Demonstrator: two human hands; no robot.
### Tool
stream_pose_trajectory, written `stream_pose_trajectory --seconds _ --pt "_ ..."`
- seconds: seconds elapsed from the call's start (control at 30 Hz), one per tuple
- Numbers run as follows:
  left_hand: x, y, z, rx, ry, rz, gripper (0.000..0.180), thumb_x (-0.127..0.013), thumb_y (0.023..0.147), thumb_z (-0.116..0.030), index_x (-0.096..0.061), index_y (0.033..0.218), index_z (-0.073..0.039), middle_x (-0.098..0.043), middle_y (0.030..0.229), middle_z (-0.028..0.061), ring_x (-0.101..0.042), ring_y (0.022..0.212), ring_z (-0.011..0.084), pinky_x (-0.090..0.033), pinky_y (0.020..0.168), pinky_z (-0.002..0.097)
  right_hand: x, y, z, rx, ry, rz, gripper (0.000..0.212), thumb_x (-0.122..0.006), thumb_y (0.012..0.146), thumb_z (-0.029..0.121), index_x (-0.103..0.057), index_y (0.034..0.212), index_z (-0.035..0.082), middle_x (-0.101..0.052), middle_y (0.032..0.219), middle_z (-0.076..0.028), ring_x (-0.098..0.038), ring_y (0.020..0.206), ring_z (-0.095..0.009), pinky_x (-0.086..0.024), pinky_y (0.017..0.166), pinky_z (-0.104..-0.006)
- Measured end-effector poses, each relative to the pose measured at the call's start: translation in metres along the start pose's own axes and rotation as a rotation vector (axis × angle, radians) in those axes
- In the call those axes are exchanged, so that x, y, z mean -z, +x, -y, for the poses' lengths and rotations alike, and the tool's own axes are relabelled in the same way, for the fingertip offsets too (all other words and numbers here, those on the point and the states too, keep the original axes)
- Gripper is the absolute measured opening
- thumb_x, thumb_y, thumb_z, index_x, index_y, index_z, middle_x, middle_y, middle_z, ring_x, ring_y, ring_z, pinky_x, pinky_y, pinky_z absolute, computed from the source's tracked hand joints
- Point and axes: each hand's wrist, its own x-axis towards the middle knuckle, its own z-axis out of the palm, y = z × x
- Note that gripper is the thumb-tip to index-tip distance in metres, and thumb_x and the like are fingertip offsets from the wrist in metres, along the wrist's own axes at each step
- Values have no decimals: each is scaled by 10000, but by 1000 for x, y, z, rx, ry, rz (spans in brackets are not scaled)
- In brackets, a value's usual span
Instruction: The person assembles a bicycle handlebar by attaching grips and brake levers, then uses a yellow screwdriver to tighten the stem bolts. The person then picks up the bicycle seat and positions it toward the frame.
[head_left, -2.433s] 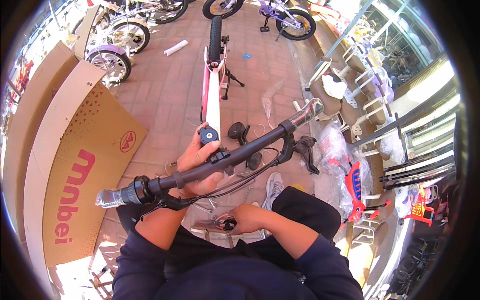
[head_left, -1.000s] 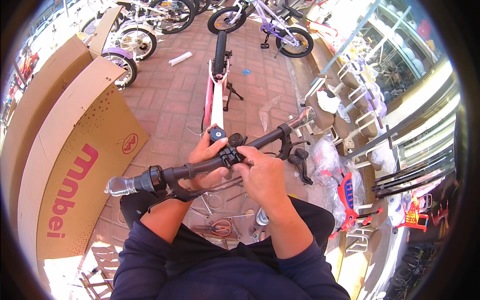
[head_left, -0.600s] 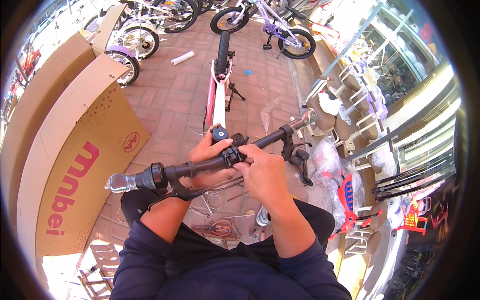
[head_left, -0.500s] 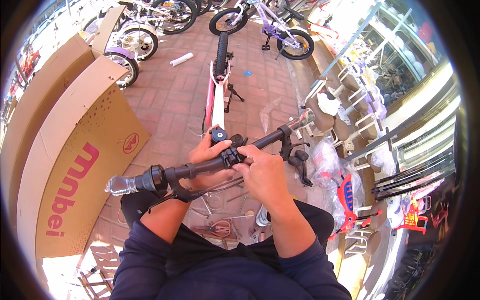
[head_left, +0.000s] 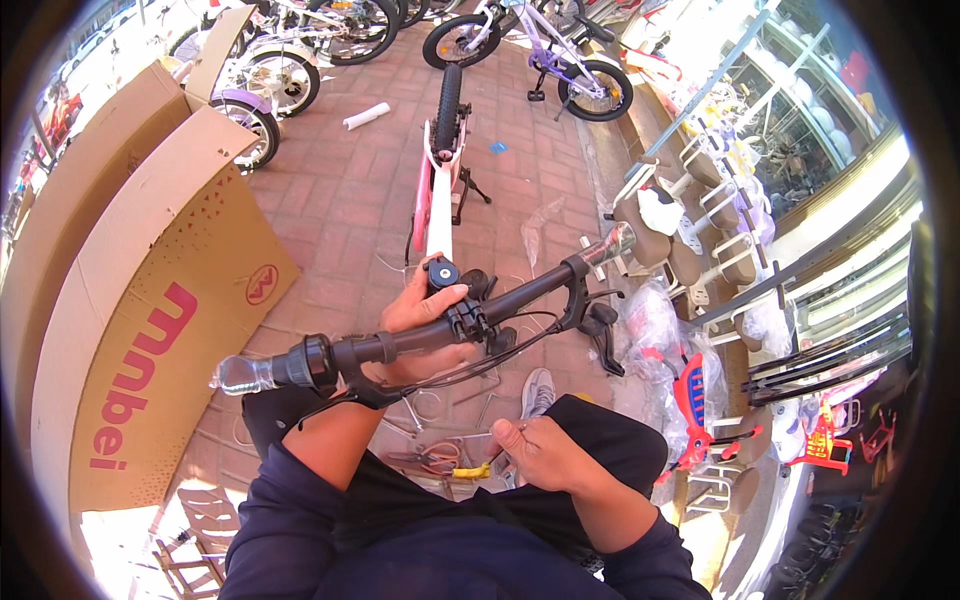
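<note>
Our left grip (head_left: 412, 310) stays clasped on the black stem (head_left: 443, 272) at the middle of the handlebar (head_left: 525, 287), which slants across before us; our right grip (head_left: 545, 452) has left the clamp (head_left: 468, 320) and curls low beside our knee (head_left: 615, 438), by a yellow item (head_left: 470, 471), though whether it grasps that we cannot tell

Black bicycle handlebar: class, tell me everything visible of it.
The long, black, metal-looking handlebar slants across the view, right end higher. Clear plastic wraps both ends; black brake levers and thin black cables hang below. A black clamp sits mid-bar. The person's left hand passes beneath the bar; contact is partly hidden.
</note>
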Motion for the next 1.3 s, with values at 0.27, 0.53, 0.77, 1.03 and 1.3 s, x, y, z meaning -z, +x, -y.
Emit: stream_pose_trajectory --seconds 0.27,0.53,0.77,1.03,1.3 --pt "4 6 -4 -53 120 2 786 -885 665 -84 -633 1410 -88 -531 1450 358 -676 1163 425 -530 1026 428 29 -2 25 -121 281 -48 153 -684 984 130 -671 1039 -12 -724 825 -61 -689 707 -120 -588 662 -294" --pt "4 10 -7 -68 107 7 789 -892 678 -98 -624 1420 -95 -547 1436 339 -684 1136 413 -542 997 408 53 19 68 130 -278 -214 245 -794 909 216 -724 904 -19 -703 736 -171 -690 643 -272 -516 624 -401" --pt "5 6 -10 -8 139 1 737 -897 690 -160 -657 1379 -51 -526 1439 380 -668 1187 459 -516 1027 416 54 33 75 58 -266 -252 289 -859 846 229 -725 906 -20 -695 704 -157 -685 634 -252 -520 619 -383" --pt "3 4 -9 8 108 -17 714 -884 722 -246 -672 1355 5 -521 1410 428 -643 1237 481 -468 1102 451 61 36 77 -135 117 -178 275 -838 913 223 -679 887 0 -682 727 -28 -601 589 -83 -460 533 -284" --pt "2 9 -12 -12 134 -24 778 -919 622 -114 -665 1355 -62 -571 1378 321 -686 1125 424 -552 978 409 68 39 85 -161 369 41 205 -678 1013 193 -674 948 -1 -710 765 -58 -562 533 -74 -432 492 -243"
